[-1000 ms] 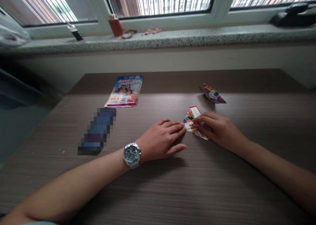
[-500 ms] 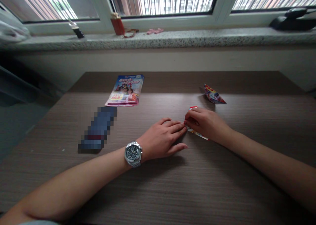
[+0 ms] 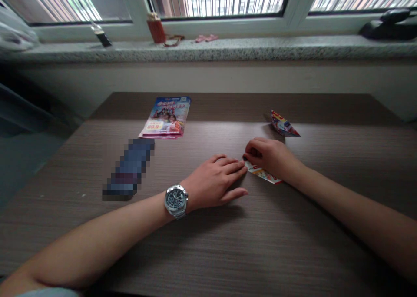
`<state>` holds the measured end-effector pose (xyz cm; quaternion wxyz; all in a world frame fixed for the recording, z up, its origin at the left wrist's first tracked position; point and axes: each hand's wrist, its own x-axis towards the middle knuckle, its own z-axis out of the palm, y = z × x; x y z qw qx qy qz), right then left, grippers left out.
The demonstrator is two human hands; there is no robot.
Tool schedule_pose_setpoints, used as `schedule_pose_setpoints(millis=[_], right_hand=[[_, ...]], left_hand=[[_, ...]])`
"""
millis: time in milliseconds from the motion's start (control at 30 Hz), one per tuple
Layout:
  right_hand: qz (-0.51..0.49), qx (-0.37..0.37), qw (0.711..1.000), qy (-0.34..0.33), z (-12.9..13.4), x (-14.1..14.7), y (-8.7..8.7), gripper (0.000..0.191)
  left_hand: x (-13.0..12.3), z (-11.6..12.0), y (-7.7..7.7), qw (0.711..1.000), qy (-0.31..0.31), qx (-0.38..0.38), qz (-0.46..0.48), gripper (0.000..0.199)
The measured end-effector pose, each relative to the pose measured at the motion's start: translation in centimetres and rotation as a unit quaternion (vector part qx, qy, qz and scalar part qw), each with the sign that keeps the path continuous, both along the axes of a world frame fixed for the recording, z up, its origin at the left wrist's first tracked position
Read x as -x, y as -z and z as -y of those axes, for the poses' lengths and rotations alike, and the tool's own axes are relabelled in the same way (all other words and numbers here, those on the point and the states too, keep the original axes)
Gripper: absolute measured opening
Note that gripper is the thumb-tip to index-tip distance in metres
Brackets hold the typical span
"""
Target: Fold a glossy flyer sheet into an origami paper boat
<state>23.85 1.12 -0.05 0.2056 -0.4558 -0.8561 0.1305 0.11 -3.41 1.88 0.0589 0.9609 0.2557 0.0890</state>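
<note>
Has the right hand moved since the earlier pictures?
Yes. The right hand moved left: it was below and a little right of the paper triangle, and now it is left of it.

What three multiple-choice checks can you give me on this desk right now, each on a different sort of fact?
1. Where is the wristwatch?
A) On the right wrist
B) On the left wrist
C) On the window sill

2. How many folded paper pieces lie to the right of the printed leaflet?
A) Two
B) One
C) Four

3. How does the right hand stand?
A) Raised clear of the desk
B) Gripping the leaflet
C) Resting over a folded paper piece

Answers:
1. B: the watch sits just behind the left hand.
2. A: one lies under the right hand, and a pointed one lies farther off.
3. C: its fingers curl down over that piece.
</note>
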Motion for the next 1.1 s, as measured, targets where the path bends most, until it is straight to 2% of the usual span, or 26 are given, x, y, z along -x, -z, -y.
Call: schedule_pose_setpoints(millis=[600, 833, 967, 1100], right_hand=[[0.009, -0.051, 0.997, 0.052, -2.9, -1.4, 0.1, 0.01], [-0.017, -0.058, 0.996, 0.062, -2.9, -1.5, 0.1, 0.012], [-0.04, -0.045, 0.997, 0.041, -2.1, -1.6, -0.1, 0.012], [-0.023, -0.039, 0.999, -0.005, -0.9, -1.4, 0.0, 0.01]], left_hand=[[0.1, 0.0, 0.0, 1.0, -0.003, 0.008, -0.004, 0.061], [0.1, 0.0, 0.0, 1.0, -0.002, 0.007, 0.0, 0.06], [0.1, 0.0, 0.1, 1.0, -0.003, 0.009, 0.003, 0.058], [0.0, -0.1, 0.0, 1.0, -0.005, 0.011, 0.004, 0.056]])
